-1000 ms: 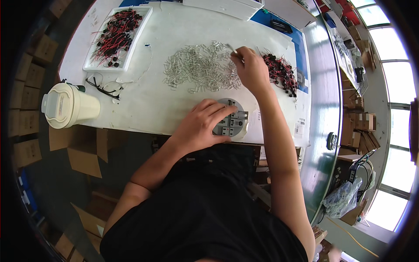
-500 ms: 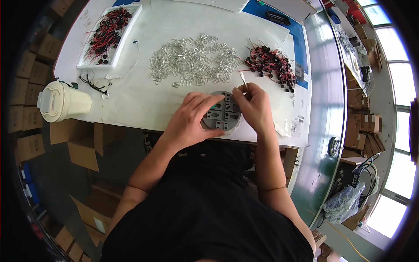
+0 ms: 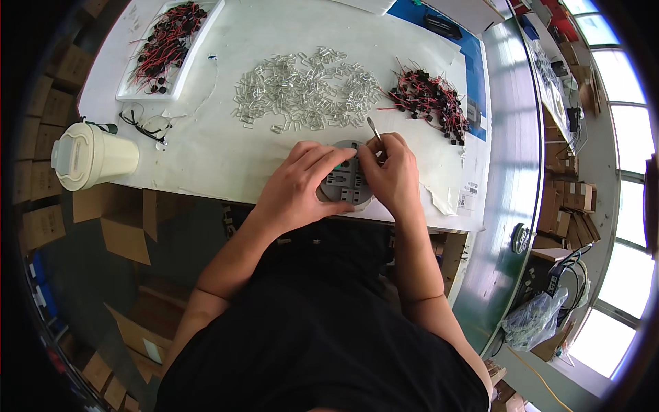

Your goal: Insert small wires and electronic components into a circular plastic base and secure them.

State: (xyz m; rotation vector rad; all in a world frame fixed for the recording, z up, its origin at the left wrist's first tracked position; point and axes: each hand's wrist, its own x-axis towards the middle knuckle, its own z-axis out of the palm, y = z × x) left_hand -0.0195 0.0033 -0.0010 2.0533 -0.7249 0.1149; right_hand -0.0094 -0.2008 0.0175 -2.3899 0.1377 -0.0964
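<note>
A round grey fixture (image 3: pixel 345 182), flat and slotted with small dark recesses, is lying near the front edge of the white table (image 3: pixel 226 147). The left hand (image 3: pixel 300 185) is resting on its left rim, fingers spread and lightly curled over it. The right hand (image 3: pixel 388 175) is pinching slim metal tweezers (image 3: pixel 374 130) above the disc. Beyond them, a heap of clear glossy tube pieces (image 3: pixel 305 89) is spreading out, with red-and-black wired parts (image 3: pixel 429 103) tangling beside it. A cream lidded cup (image 3: pixel 93 159) is standing at the left.
</note>
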